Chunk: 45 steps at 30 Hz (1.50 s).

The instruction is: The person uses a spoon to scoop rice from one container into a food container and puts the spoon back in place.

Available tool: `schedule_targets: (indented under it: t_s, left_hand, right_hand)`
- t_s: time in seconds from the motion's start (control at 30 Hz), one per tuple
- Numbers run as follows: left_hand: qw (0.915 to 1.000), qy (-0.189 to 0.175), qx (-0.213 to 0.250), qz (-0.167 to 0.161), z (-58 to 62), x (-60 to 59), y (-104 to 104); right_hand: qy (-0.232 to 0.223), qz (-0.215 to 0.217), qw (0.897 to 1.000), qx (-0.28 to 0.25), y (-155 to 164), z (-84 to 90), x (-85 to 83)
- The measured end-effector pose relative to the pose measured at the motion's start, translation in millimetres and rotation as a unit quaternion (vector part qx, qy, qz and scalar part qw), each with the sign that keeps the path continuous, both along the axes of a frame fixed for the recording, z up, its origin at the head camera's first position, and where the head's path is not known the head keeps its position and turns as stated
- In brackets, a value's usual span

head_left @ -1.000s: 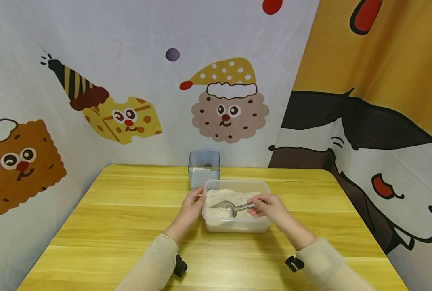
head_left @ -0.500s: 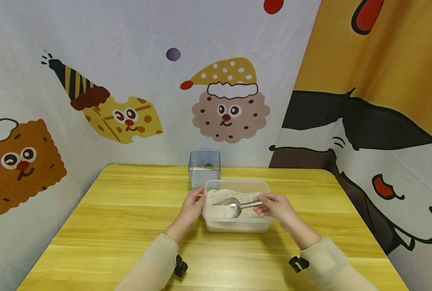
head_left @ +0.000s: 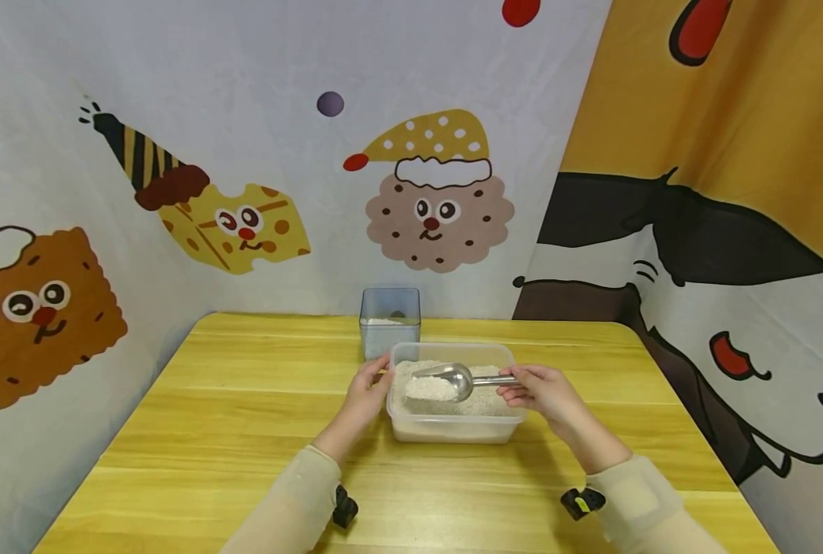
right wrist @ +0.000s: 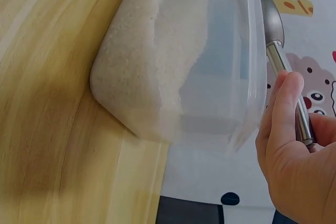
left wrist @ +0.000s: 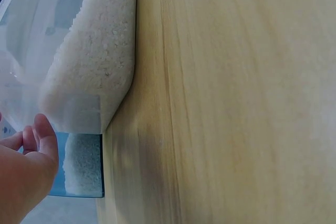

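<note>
My right hand [head_left: 546, 394] grips the handle of a metal scoop [head_left: 461, 381] by its end. The scoop is level, its bowl pointing left and heaped with white rice [head_left: 428, 388]. It hangs over a clear plastic container [head_left: 453, 431] holding more rice; in the right wrist view, the scoop's bowl [right wrist: 273, 22] shows up beyond the container's rim. At the container's left side, my left hand [head_left: 363, 396] rests its fingertips against the wall near the rim. In the left wrist view, its fingers [left wrist: 47, 137] lie fairly straight along the outside.
A smaller bluish see-through bin [head_left: 389, 338], partly filled with rice, stands just behind the container's left corner. Both sit on a wooden table [head_left: 245, 415]. A cartoon-printed cloth [head_left: 266, 138] hangs along the table's back and sides.
My right hand has moved right and lifted the scoop from low in the rice to above it, with rice in the bowl. My left hand stays at the container's side.
</note>
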<state>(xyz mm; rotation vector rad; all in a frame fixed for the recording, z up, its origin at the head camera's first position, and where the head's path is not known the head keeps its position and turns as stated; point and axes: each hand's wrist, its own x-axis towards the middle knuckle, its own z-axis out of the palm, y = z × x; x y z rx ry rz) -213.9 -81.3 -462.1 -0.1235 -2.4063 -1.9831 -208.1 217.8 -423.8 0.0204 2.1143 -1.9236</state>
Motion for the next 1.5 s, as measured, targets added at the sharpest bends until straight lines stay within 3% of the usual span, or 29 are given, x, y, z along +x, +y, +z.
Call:
schedule_targets:
  t_s: [0.2, 0.4, 0.93, 1.27, 1.43, 1.5]
  left_hand:
    - [0.9999, 0.006, -0.003, 0.01, -24.2, -11.9, -2]
    - [0.9999, 0.003, -0.005, 0.011, -29.9, -14.4, -2]
    - [0.9999, 0.003, 0.013, 0.001, -21.2, -12.5, -2]
    - [0.9999, 0.014, 0.0, 0.005, -28.6, -14.8, -3]
    - [0.9999, 0.009, 0.003, -0.006, -5.8, -4.7, -2]
    - [0.9999, 0.009, 0.001, -0.005, -6.6, -4.9, -2]
  right_hand:
    - [-0.011, 0.006, 0.999, -0.03, 9, 3.0, 0.6]
    - [-0.017, 0.008, 0.999, -0.049, 17, 3.9, 0.3]
    - [0.004, -0.008, 0.991, -0.134, 17, 23.8, -18.8]
    - [0.015, -0.042, 0.989, -0.142, -3, 44.2, -38.6]
    - [0.02, -0.06, 0.992, -0.111, -16, 50.4, -52.1]
    - [0.026, -0.066, 0.993, -0.099, -21, 52.3, -56.7]
